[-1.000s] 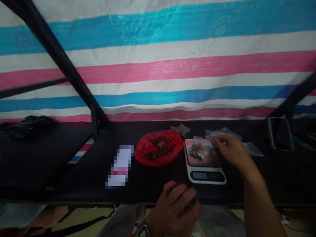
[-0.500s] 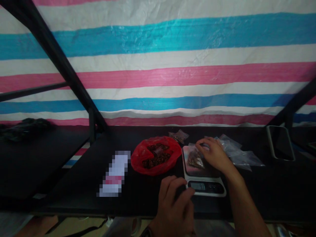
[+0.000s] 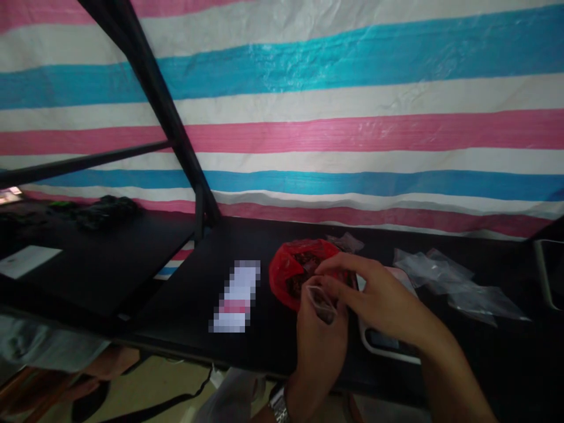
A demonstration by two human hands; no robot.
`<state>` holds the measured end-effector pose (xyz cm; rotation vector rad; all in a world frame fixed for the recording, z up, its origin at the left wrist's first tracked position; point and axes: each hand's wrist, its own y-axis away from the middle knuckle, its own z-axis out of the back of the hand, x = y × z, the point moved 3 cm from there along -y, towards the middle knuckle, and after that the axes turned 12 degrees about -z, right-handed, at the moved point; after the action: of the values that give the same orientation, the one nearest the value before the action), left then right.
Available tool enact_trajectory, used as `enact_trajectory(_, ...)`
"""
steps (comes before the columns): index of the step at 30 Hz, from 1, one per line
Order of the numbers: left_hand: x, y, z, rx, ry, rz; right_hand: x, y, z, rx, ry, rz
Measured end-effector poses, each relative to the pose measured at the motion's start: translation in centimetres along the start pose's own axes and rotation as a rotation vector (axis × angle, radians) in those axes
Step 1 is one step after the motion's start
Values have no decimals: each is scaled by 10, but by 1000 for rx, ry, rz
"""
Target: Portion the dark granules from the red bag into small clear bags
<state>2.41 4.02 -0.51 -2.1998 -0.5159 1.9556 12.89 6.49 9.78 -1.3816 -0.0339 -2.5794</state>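
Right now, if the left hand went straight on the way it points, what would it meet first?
Probably the red bag, just beyond the left hand and the small clear bag it holds. The right hand is close by and could be brushed sooner; depth is unclear.

Count, center and right: 2 hands, left hand (image 3: 321,346) and right hand (image 3: 381,296); 1 wristwatch (image 3: 278,404) at bottom center. 1 held clear bag (image 3: 325,306). 1 red bag (image 3: 282,273), brown pieces inside too many to count. 1 scale (image 3: 394,351), partly hidden. 1 small bag (image 3: 350,242) above the red one. Loose clear bags (image 3: 434,269) at right: several, overlap hides exact number. 1 phone (image 3: 556,273) at right edge. 1 pixelated item (image 3: 237,294) left of center. Far left: 1 white card (image 3: 29,261). Worktops: 2, main worktop (image 3: 189,299) and left worktop (image 3: 106,270).
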Motion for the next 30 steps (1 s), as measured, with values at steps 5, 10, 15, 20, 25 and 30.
enact_trajectory(5,-2,0,29,-152,-82,-98,-42,-46,-20,-142,312,71)
enact_trajectory(10,-6,-1,55,-154,-195,-91,-63,-61,-43,-37,555,58)
enact_trajectory(15,-12,-10,64,-61,-267,-83,-65,-58,-36,-134,639,8)
enact_trajectory(20,-11,-22,66,-64,-353,-105,-67,-53,-21,-216,632,42)
enact_trajectory(25,-2,-30,63,-18,-417,-40,-67,-50,-23,-224,605,44)
enact_trajectory(30,0,-34,61,1,-493,-65,-64,-47,-18,-225,560,-9)
